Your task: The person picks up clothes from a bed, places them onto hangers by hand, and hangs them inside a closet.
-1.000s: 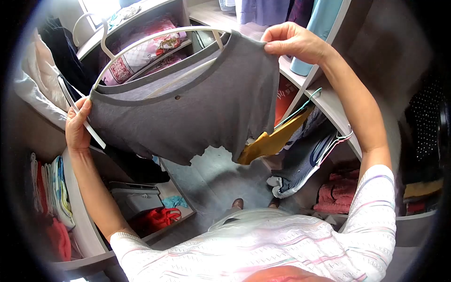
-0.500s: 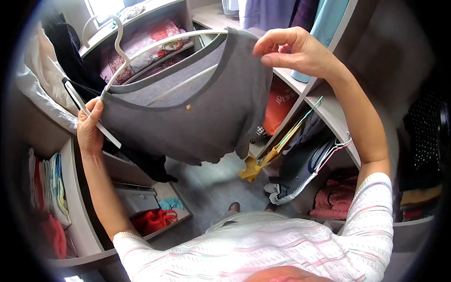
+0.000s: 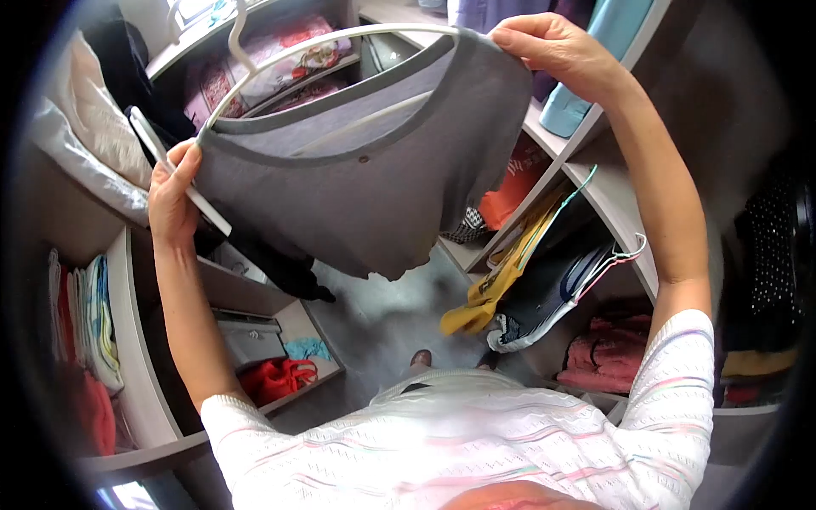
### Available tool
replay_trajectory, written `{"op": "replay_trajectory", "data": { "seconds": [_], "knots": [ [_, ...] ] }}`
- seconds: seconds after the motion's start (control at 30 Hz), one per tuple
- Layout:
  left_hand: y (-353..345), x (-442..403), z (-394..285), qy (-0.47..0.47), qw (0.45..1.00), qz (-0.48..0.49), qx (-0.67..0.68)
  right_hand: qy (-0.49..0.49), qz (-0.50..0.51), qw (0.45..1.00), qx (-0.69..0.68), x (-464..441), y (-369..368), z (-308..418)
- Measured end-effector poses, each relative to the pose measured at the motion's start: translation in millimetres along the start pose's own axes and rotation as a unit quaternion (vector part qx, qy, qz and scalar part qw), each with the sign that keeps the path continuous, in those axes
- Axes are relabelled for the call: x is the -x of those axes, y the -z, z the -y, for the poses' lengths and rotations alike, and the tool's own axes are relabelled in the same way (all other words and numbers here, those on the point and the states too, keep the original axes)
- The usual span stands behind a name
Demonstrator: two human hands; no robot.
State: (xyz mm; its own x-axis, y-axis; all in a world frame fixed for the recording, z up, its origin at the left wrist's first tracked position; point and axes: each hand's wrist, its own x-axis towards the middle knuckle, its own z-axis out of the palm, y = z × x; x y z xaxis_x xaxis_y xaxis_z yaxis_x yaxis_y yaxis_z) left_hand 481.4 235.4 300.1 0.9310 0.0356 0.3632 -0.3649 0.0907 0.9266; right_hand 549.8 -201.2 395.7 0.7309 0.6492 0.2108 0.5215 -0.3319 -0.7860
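Observation:
A grey garment (image 3: 365, 187) hangs spread on a white hanger (image 3: 340, 36) in front of me, its wide neckline open and the hanger's bar visible inside. My left hand (image 3: 176, 191) pinches the garment's shoulder at the left end of the hanger; a second white hanger (image 3: 146, 134) with a dark garment (image 3: 285, 263) also passes by that hand. My right hand (image 3: 565, 53) has thumb and fingers closed on the grey garment's other shoulder, at the upper right.
Yellow (image 3: 484, 297) and dark clothes hang on hangers at the right. Pink folded items (image 3: 603, 353) lie below them. An open drawer (image 3: 331, 367) at lower left holds red cloth (image 3: 276, 380). Folded clothes (image 3: 95, 327) stand on the left shelf. Pale garments (image 3: 93, 127) hang at upper left.
My right hand loosened from the shoulder, then closed on it again, a little higher. The grey garment and both hands have shifted right and up in view. The yellow garment swung lower.

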Motion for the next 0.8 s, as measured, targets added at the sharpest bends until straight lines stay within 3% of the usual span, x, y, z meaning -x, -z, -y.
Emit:
{"op": "replay_trajectory", "data": {
  "seconds": [0.43, 0.57, 0.7, 0.8],
  "knots": [
    [-5, 4, 5, -0.007, 1.000, 0.011, -0.017, 0.004, 0.035, 0.999, 0.031, 1, -15, 4],
    [-8, 6, 10, -0.001, 1.000, -0.003, -0.019, 0.025, 0.008, 0.999, 0.037, 5, -19, 6],
    [-17, 8, 12, -0.015, 1.000, -0.017, -0.018, 0.120, -0.101, 0.981, 0.118, 10, -14, 19],
    [-25, 7, 13, -0.027, 0.999, -0.029, -0.018, 0.004, -0.142, 0.990, 0.010, 18, -34, 50]
  ]
}}
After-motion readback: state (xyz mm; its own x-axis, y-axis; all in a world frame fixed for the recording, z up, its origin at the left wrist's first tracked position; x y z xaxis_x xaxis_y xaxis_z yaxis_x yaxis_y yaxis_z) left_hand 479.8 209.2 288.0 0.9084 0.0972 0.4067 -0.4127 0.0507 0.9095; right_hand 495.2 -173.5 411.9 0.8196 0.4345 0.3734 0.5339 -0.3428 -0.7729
